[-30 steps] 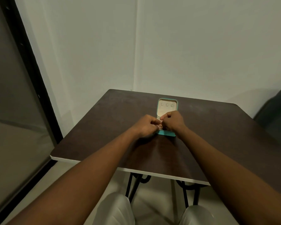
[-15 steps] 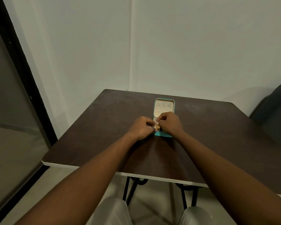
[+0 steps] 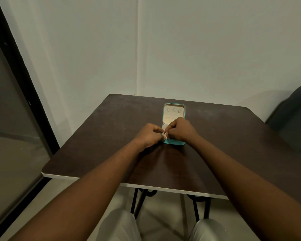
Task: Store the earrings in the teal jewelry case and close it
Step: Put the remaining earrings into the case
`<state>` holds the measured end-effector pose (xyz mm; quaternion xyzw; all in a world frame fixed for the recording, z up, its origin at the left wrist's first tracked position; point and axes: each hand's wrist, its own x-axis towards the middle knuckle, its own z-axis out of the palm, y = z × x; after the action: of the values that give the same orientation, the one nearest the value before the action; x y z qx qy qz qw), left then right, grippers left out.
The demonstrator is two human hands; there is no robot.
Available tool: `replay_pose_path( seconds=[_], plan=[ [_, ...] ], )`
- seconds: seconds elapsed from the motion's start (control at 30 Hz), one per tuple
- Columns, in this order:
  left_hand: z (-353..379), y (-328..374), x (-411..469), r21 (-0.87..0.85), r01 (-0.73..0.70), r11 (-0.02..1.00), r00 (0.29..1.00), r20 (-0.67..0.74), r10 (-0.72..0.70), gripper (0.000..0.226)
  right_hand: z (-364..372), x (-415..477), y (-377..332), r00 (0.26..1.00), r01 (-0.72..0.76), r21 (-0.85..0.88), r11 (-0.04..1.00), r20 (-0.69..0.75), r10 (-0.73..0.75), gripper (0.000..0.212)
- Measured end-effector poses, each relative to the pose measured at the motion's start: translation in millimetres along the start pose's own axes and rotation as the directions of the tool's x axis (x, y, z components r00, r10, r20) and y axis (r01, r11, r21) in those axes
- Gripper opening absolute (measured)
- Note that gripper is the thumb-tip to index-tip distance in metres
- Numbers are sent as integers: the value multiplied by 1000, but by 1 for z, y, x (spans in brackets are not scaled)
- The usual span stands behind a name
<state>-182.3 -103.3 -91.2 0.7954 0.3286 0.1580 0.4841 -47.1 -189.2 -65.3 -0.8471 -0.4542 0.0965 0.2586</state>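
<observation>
The earrings (image 3: 165,134), small and gold-coloured, sit just right of the frame's centre, pinched between the fingertips of both hands over the near half of the teal case (image 3: 174,142). The case lies open on the dark table (image 3: 97,145), its cream-lined lid (image 3: 173,113) laid back toward the wall. The left hand (image 3: 149,135) has its fingers curled, thumb and forefinger nipping the earrings from the left. The right hand (image 3: 180,130) is curled likewise, gripping them from the right, above the case. A dark chair (image 3: 292,119) stands at the right edge.
</observation>
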Motion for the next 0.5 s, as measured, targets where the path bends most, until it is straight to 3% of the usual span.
replay_pose_path(
  seconds=[0.1,0.27,0.5],
  plan=[
    [-1,4,0,-24,27,999,999,32,-26,48,0,2,-1,1000,13,-22,1000,26,-13,20],
    [-1,6,-1,-60,63,996,998,31,-61,42,3,1,-3,997,76,-85,993,11,-75,13],
    [0,4,0,-103,75,992,997,11,-74,40,-5,-2,-7,994,108,-145,984,23,-105,21]
  ],
)
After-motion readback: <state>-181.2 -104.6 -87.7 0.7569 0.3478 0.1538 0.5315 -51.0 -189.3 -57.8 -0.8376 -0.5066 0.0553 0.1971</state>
